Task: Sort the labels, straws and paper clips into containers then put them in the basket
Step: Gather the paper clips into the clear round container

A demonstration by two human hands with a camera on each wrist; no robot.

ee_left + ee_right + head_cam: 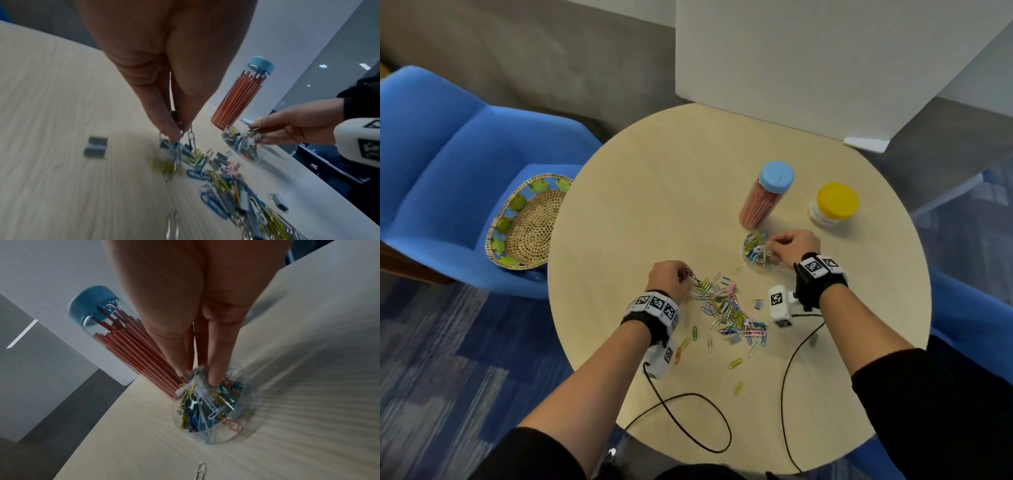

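A pile of coloured paper clips (726, 311) lies mid-table. My left hand (688, 275) pinches several paper clips (174, 146) at the pile's left end, and they dangle from its fingertips (170, 134). My right hand (770, 251) hovers over a clear round container (745, 248) partly filled with clips, pinching a few clips (195, 378) above its contents. The container's wall (248, 415) shows in the right wrist view. A tall jar with a blue lid (763, 202) holds red straws (131, 345). Beside it stands a jar with a yellow lid (832, 205).
A woven basket (524, 222) sits on the blue chair (448, 154) left of the table. A grey binder clip (95, 147) lies apart from the pile. Single clips (736, 363) are scattered toward the near edge, where wrist-camera cables (688, 428) loop.
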